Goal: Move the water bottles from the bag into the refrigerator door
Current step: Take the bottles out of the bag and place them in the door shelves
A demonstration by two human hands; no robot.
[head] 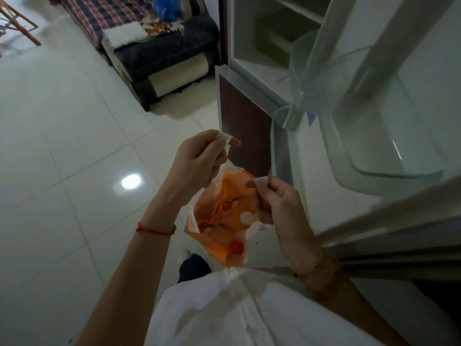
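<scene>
An orange-and-white plastic bag [224,221] hangs open between my hands, in front of my body. My left hand [199,161] pinches one white handle at the upper left. My right hand [277,198] pinches the other handle at the right. Down inside the bag a red bottle cap [236,246] and a white cap [247,217] show; the bottles' bodies are hidden by the plastic. The refrigerator door [389,216] stands open at the right, with a clear door shelf [354,166] that holds nothing I can see.
The open refrigerator compartment [274,33] with its shelves is at the upper middle, a dark brown lower door [244,121] below it. A sofa with a plaid blanket [154,46] stands at the back. White tiled floor [62,146] spreads to the left.
</scene>
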